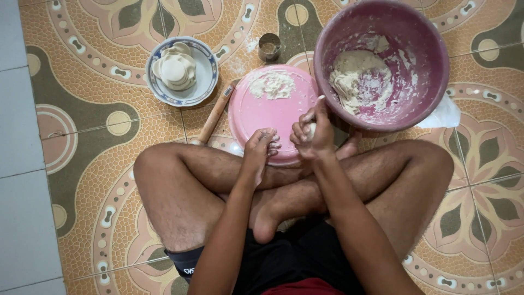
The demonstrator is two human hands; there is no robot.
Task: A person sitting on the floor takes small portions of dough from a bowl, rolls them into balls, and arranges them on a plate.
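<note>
two bare hands over round pink plastic board [262, 117]: right hand [315, 134] pinches small pale dough lump [310, 129]; left hand [261, 146] loosely curled, empty

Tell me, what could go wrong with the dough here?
The dough ball pinched in the right hand might slip onto the tiled floor and get dirty. The rolling pin lies half under the pink lid, so a knee could nudge it and tip the flour. The stacked dough rounds on the plate may stick together.
</note>
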